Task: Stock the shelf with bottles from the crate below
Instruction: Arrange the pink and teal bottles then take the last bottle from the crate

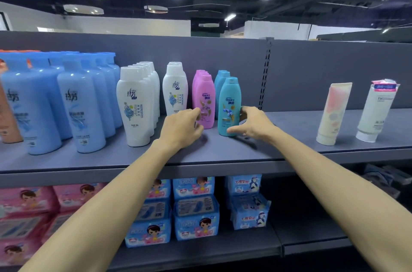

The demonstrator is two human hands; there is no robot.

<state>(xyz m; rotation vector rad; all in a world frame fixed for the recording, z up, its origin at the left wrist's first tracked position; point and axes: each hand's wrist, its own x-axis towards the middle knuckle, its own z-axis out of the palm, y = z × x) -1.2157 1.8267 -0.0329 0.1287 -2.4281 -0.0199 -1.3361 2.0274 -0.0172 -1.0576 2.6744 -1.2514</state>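
Observation:
A teal bottle stands upright at the front of the grey shelf, with another teal bottle behind it. My right hand is around its lower right side, thumb in front and fingers behind, touching it. To its left is a row of pink bottles. My left hand has its fingertips on the lower part of the front pink bottle. The crate is out of sight.
Left of the pink row stand white bottles and large blue bottles. Two upright tubes are at the right of the shelf. A slotted upright divides the back panel. Packets fill the lower shelf.

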